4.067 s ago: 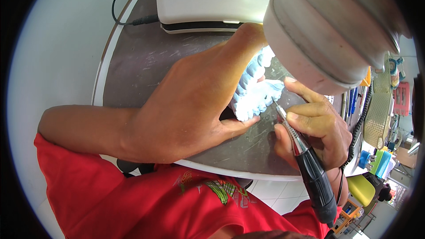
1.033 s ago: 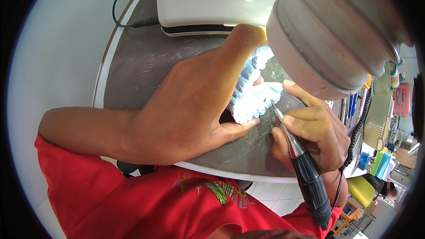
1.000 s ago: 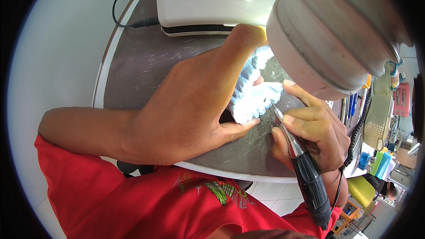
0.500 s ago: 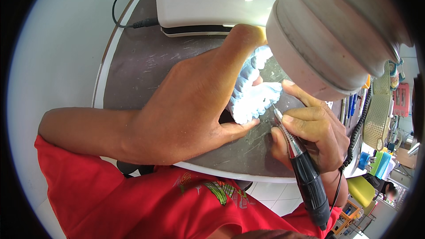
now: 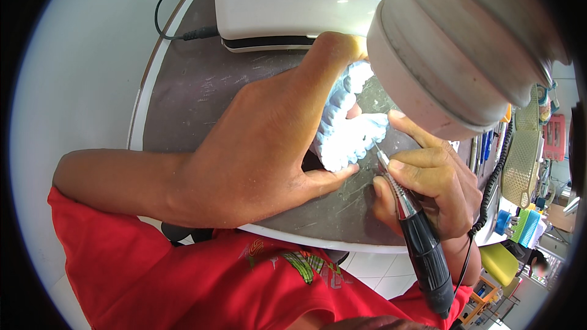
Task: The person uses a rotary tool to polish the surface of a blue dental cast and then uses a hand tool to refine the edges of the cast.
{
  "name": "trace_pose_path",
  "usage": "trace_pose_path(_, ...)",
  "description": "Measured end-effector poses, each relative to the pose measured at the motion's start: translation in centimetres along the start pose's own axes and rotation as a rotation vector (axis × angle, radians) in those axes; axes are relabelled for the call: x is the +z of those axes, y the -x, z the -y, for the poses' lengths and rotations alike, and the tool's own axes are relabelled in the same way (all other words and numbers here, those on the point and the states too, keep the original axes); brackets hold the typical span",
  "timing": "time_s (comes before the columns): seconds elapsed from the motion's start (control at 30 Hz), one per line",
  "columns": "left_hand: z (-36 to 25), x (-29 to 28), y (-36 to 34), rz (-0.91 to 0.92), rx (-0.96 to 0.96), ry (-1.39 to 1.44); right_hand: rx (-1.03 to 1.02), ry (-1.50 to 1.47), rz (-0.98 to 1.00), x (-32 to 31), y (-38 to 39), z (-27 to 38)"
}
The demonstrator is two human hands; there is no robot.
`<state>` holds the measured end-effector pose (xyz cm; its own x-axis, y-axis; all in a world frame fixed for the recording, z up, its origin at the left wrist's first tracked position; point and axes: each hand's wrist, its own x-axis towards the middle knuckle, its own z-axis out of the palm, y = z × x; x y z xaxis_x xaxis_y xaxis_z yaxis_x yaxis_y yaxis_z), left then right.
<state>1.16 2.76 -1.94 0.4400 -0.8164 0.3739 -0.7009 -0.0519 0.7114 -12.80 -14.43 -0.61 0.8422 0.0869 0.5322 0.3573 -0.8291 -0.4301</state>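
My left hand (image 5: 257, 140) is wrapped around a pale blue dental cast (image 5: 347, 137), thumb at its upper end, a finger below its lower edge. The cast's teeth show, partly washed out by bright light. My right hand (image 5: 440, 183) grips a slim rotary handpiece (image 5: 423, 250) with a metal nose and black body, like a pen. Its thin bur points at the teeth along the cast's right side, touching or very close; I cannot tell which. A fingertip of my right hand is at the cast's right end. A large white ribbed fixture (image 5: 465, 49) hangs just above, at upper right.
A white machine (image 5: 293, 0) with a black cable (image 5: 199, 32) sits at the back of the grey bench (image 5: 177, 104). At right are a coiled cord (image 5: 495, 183), pens, a perforated metal tray (image 5: 521, 159) and coloured racks. A yellow chair (image 5: 498, 264) and another person (image 5: 537, 264) are beyond.
Since about four seconds ago the handpiece, my right hand and the cast have shifted slightly left. The other person's head has come into clearer view at far right. My grips are unchanged.
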Motion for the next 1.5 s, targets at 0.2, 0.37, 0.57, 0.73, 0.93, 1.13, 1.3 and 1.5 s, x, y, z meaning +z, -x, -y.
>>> trace_pose_path(0.2, -0.21, -0.09, -0.06, 0.002, -0.013, -0.006, -0.002, 0.004, -0.016, 0.12, 0.04, -0.02)
trace_pose_path(0.37, -0.03, 0.06, -0.10, -0.007, -0.009, 0.025, -0.011, 0.005, -0.020, 0.22, 0.02, -0.11)
trace_pose_path(0.57, -0.18, 0.00, -0.19, -0.001, -0.020, 0.055, -0.017, 0.002, -0.019, 0.12, 0.11, -0.15)
trace_pose_path(0.73, -0.20, -0.03, -0.25, 0.000, -0.019, 0.087, -0.025, 0.003, -0.032, 0.26, 0.08, -0.18)
trace_pose_path(0.93, -0.18, 0.00, -0.26, 0.007, -0.029, 0.078, -0.016, -0.001, -0.020, 0.17, 0.03, -0.17)
trace_pose_path(1.13, -0.20, -0.14, -0.23, 0.012, -0.029, 0.076, -0.027, -0.010, -0.028, 0.28, 0.01, -0.25)
trace_pose_path(1.3, -0.30, -0.10, -0.27, 0.008, -0.035, 0.089, -0.013, -0.005, -0.021, 0.15, -0.11, -0.08)
trace_pose_path(1.5, -0.33, -0.10, -0.15, 0.005, -0.042, 0.067, -0.014, -0.012, -0.025, 0.12, 0.02, -0.14)
